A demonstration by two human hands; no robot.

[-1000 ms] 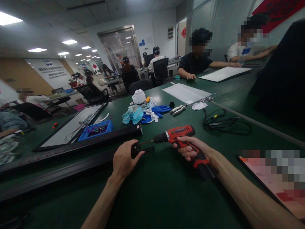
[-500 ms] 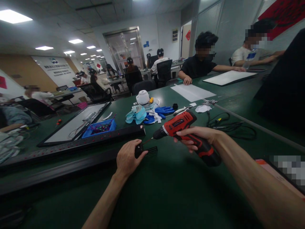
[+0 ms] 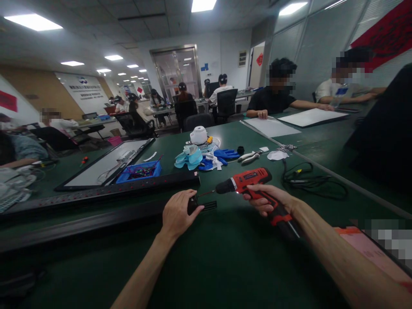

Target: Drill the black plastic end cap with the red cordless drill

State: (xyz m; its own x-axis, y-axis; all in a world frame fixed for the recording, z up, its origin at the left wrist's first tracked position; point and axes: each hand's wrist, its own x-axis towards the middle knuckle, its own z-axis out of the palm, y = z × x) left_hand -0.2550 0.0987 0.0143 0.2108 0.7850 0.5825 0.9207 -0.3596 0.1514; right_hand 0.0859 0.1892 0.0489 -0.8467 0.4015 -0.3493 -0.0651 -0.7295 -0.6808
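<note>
On the desk (image 3: 225, 274), toward its near edge: left hand (image 3: 178, 214) clamps bar (image 3: 128, 217) at its end; right hand (image 3: 268, 199) grips drill (image 3: 252, 178), bit (image 3: 207, 194) at that end; likely screwdriving; next needs straight bit, steady bar

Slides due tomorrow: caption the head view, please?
Right grip on a red-and-black drill, bit pointed toward a black part in the left grip, at a green table.

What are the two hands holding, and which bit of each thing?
The right hand holds the red drill by its handle; the left hand grips the nearer black bar at its end, facing the drill.
</note>
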